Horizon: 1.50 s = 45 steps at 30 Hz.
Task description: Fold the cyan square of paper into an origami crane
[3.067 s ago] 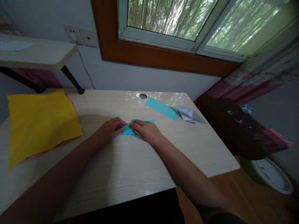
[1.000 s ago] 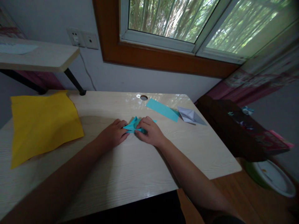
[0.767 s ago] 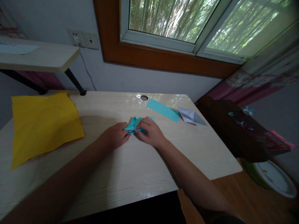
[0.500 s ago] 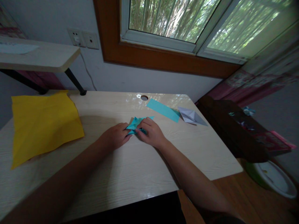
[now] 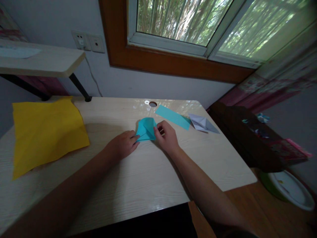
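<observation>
two-handed, spreads the blue paper (image 5: pixel 148 125), dial centre on the desk (image 5: pixel 148 178), broad and squarish now, not in narrow points as a second ago. with left hand (image 5: pixel 125 143) at eight o'clock, pinches the near corner between fingers and thumb; with right hand (image 5: pixel 166 136) at three, shifted outward, nips the edge. seems to mean a layer opened out. leaves strip (image 5: pixel 172 116) at two o'clock and yellow sheet (image 5: pixel 49 135) at nine untouched.
</observation>
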Each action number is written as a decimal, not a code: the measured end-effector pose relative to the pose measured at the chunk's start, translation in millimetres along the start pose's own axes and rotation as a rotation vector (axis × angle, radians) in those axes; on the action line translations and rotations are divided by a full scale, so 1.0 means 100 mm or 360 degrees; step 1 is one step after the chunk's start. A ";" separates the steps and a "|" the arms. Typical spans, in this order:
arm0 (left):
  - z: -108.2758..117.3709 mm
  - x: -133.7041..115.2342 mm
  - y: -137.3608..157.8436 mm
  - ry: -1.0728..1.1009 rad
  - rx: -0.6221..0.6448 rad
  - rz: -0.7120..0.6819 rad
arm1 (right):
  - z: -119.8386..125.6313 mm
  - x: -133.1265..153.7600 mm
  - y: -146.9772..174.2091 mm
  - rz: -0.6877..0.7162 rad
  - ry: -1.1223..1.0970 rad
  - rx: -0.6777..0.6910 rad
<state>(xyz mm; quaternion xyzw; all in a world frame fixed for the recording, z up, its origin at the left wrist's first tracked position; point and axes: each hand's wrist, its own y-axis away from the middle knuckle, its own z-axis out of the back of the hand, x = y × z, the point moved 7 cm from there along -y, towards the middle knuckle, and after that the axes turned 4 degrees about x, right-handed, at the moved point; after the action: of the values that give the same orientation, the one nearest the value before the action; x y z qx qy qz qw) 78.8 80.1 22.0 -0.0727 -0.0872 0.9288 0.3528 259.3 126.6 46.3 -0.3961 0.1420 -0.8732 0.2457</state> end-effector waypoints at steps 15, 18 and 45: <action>0.00 -0.01 0.00 0.0080 0.0000 0.0069 | -0.10 -0.18 -0.05 -0.0191 0.0034 0.0115; 0.03 -0.01 0.00 0.0133 -0.0025 0.0065 | -0.09 -0.28 -0.05 -0.0293 -0.0003 0.0096; 0.06 0.47 0.15 0.1228 -0.0374 0.0401 | -0.22 -0.05 0.00 0.0016 -0.0474 0.0642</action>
<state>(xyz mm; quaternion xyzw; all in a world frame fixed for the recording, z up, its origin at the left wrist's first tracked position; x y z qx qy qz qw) 33.4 99.6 20.9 -0.4648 -0.0445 0.8531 0.2327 244.9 130.5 29.4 -0.4627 -0.0709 -0.8146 0.3425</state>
